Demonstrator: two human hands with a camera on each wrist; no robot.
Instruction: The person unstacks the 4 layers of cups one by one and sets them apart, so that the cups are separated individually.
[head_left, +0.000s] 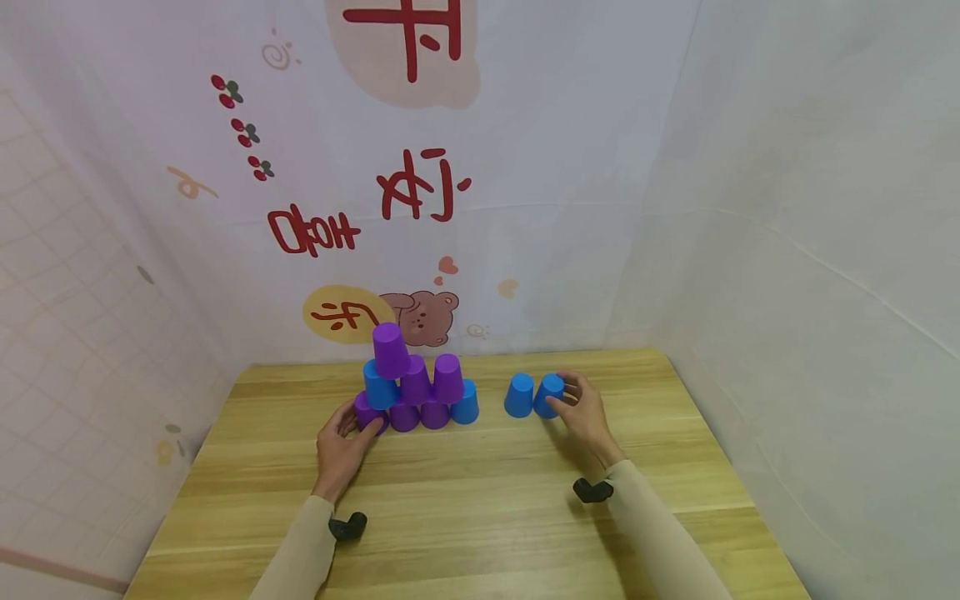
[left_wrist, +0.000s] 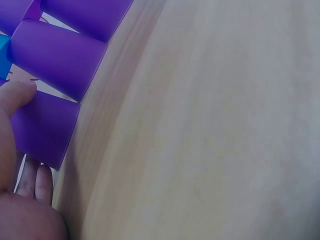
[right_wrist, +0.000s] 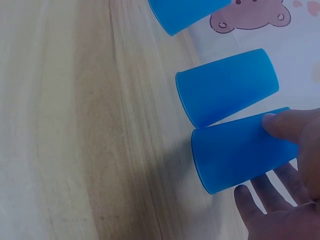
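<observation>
Upside-down plastic cups form a stepped stack in the head view. My left hand point(head_left: 341, 450) grips the leftmost purple cup point(head_left: 367, 410) of its bottom row, thumb in front and fingers round the outer side. A blue cup point(head_left: 465, 403) ends that row on the right. Above stand a blue cup point(head_left: 380, 387) and two purple cups point(head_left: 447, 379), with one purple cup point(head_left: 389, 350) on top at the left. Apart from the stack, my right hand point(head_left: 588, 417) holds a blue cup point(right_wrist: 242, 150) between thumb and fingers. Another blue cup point(right_wrist: 227, 87) stands right beside it.
The cups stand toward the back of a wooden table point(head_left: 450, 508), near a white printed cloth point(head_left: 570, 275). More cloth hangs along both sides. A gap of bare tabletop lies between the stack and the two blue cups.
</observation>
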